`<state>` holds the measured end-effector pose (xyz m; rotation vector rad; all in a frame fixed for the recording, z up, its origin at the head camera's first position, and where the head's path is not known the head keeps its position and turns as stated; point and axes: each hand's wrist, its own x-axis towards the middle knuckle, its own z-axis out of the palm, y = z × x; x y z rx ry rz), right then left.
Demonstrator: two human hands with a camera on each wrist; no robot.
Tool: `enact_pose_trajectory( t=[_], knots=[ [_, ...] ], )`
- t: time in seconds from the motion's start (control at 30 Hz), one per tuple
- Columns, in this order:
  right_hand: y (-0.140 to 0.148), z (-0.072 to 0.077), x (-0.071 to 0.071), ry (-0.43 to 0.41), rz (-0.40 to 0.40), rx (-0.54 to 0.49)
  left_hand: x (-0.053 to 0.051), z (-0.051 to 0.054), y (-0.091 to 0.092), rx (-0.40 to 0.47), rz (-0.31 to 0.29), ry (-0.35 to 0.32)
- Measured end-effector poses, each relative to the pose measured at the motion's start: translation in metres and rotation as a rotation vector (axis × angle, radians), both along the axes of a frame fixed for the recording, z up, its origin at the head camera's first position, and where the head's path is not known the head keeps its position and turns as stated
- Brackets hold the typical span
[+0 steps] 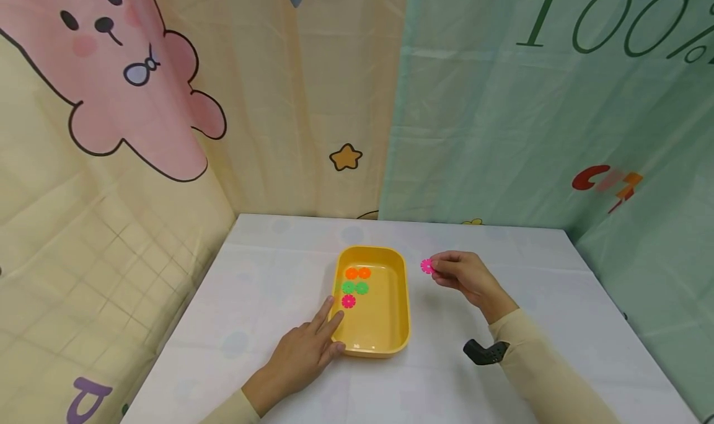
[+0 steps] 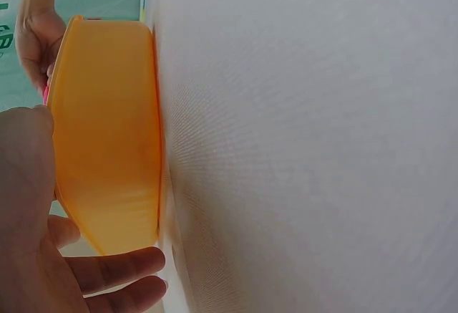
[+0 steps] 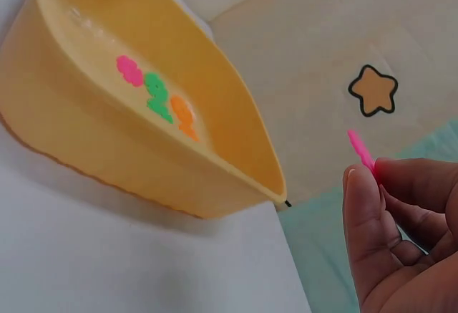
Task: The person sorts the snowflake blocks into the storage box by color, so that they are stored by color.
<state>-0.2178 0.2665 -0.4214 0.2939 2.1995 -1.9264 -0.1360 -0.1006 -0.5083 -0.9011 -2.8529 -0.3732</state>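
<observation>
A yellow tray [image 1: 382,343] stands on the table with small notched plastic discs inside. Two orange discs [image 1: 357,273] lie side by side at its far left, then two green discs [image 1: 355,287], then one pink disc [image 1: 348,301]. My left hand [image 1: 304,353] rests against the tray's near left side, its fingers fairly straight at the rim. To the right of the tray, my right hand [image 1: 465,278] pinches another pink disc [image 1: 426,266] between thumb and fingertips. That disc [image 3: 361,150] appears edge-on in the right wrist view, held apart from the tray [image 3: 143,162].
A white cloth covers the table [image 1: 251,275]. Printed curtains hang behind and beside it, cream [image 1: 268,101] on the left and green [image 1: 474,132] on the right. A black strap-like device [image 1: 485,353] sits at my right wrist.
</observation>
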Motion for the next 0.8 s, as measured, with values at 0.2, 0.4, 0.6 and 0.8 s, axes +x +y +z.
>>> enact_pose_trajectory(
  t=[0.2, 0.4, 0.6, 0.8],
  knots=[
    [-0.032, 0.004, -0.011, 0.004, 0.021, 0.013, 0.0, -0.001, 0.0, -0.002, 0.003, -0.012],
    [-0.057, 0.005, -0.02, 0.005, 0.046, -0.004, 0.0, 0.0, -0.001, -0.006, -0.001, -0.011],
    [-0.076, 0.005, -0.027, 0.006, 0.062, -0.025, 0.0, 0.0, 0.0, -0.005, -0.006, -0.003],
    [-0.084, 0.002, -0.03, -0.001, 0.056, -0.017, 0.0, 0.001, 0.0, -0.005, -0.01, -0.001]
  ],
)
